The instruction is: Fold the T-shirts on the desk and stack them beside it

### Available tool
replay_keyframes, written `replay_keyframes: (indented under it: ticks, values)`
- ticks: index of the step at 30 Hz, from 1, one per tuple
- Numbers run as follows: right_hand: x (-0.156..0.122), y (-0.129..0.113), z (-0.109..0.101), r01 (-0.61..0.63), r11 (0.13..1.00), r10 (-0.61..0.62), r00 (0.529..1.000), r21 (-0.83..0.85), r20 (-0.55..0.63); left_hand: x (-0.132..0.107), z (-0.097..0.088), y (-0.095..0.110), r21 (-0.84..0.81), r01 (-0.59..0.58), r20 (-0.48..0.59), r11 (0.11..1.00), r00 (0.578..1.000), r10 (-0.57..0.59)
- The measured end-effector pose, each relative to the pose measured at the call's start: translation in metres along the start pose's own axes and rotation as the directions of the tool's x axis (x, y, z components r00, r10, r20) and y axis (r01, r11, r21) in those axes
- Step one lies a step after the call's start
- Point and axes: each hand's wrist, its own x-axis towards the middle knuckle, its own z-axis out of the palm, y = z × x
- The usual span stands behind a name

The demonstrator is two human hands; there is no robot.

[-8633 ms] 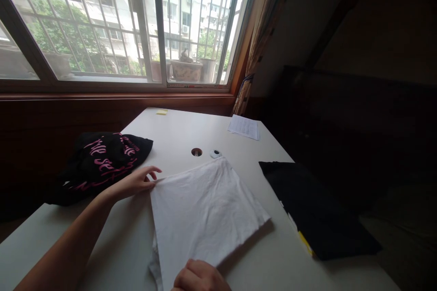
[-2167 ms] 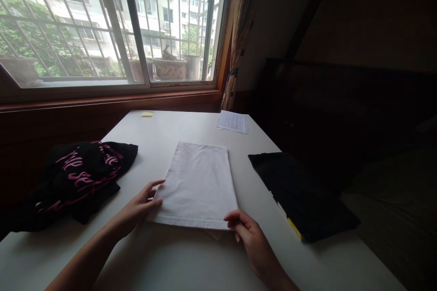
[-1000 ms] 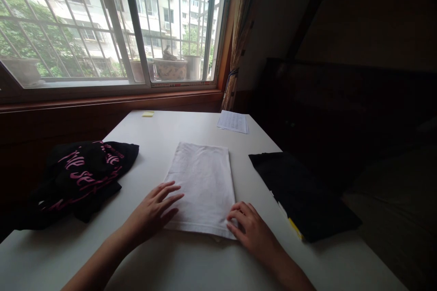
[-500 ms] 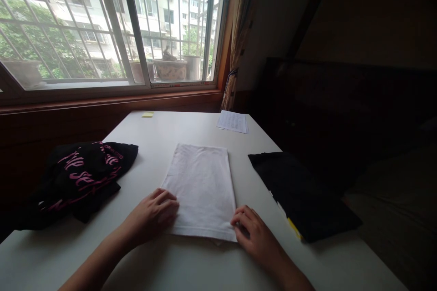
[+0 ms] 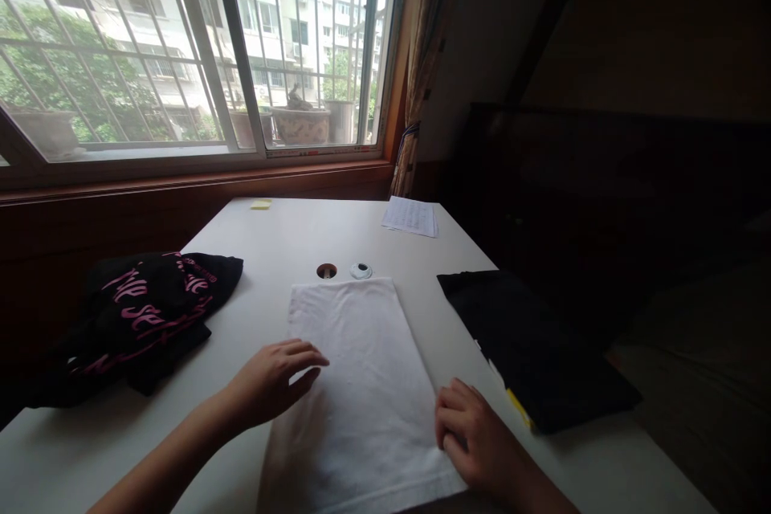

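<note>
Cloth (image 5: 355, 361) on the worktop (image 5: 289, 234), lower centre.
Your left hand (image 5: 271, 382) flat, fingers apart; right hand (image 5: 477, 438) curled at its edge (grip unclear).

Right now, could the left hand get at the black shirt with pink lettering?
Probably yes. The left hand lies open on the left edge of the white cloth, and only bare table separates it from the black shirt, lying to its left.

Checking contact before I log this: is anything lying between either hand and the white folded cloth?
Nothing visible. The left hand lies flat on the left edge of the white cloth, and the right hand touches its right edge. The black printed garment lies apart, further left.
</note>
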Motion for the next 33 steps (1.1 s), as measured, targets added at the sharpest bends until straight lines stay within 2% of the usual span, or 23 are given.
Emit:
replay_keyframes:
  ticks: [2, 5, 7, 9, 12, 17, 20, 23, 25, 29, 33]
  values:
    - [0.002, -0.001, 0.001, 0.012, 1.0, -0.012, 1.0, -0.029, -0.002, 0.019, 0.008, -0.007, 0.125, 0.0, -0.039, 0.992, 0.999, 0.005]
    - [0.004, -0.002, 0.005, 0.035, 0.998, -0.036, 0.999, -0.058, -0.008, 0.053, 0.019, -0.022, 0.282, 0.008, -0.041, 0.959, 0.999, 0.003]
    - [0.004, -0.002, 0.008, 0.044, 0.997, -0.045, 0.999, -0.067, -0.014, 0.073, 0.024, -0.036, 0.356, 0.082, -0.048, 0.931, 0.996, -0.069]
    - [0.002, -0.002, 0.01, 0.034, 0.997, -0.036, 0.999, -0.066, -0.018, 0.087, 0.029, -0.052, 0.391, 0.208, -0.056, 0.897, 0.978, -0.202]
    - [0.0, -0.002, 0.01, -0.004, 0.999, 0.003, 1.0, -0.045, -0.025, 0.093, 0.033, -0.075, 0.392, 0.363, -0.068, 0.846, 0.928, -0.367]
    - [0.014, -0.004, -0.002, -0.032, 0.999, 0.032, 0.999, -0.002, -0.005, 0.085, 0.04, -0.09, 0.347, 0.474, -0.152, 0.809, 0.88, -0.45]
    - [0.043, -0.011, -0.011, 0.008, 0.999, -0.004, 0.996, 0.048, -0.094, 0.082, 0.044, -0.089, 0.332, 0.497, -0.183, 0.802, 0.868, -0.462]
    - [0.087, -0.023, -0.009, 0.104, 0.992, -0.09, 0.981, 0.077, -0.17, 0.082, 0.045, -0.086, 0.335, 0.507, -0.2, 0.794, 0.862, -0.466]
    - [0.121, -0.03, 0.001, 0.14, 0.989, -0.131, 0.98, 0.05, -0.15, 0.082, 0.046, -0.086, 0.345, 0.511, -0.215, 0.787, 0.859, -0.464]
    - [0.182, -0.035, 0.034, 0.13, 0.99, -0.131, 0.991, -0.045, -0.018, 0.08, 0.047, -0.086, 0.364, 0.503, -0.236, 0.784, 0.864, -0.445]
    - [0.216, -0.02, 0.051, 0.065, 0.993, -0.059, 0.996, -0.103, 0.062, 0.079, 0.047, -0.089, 0.36, 0.507, -0.23, 0.783, 0.862, -0.453]
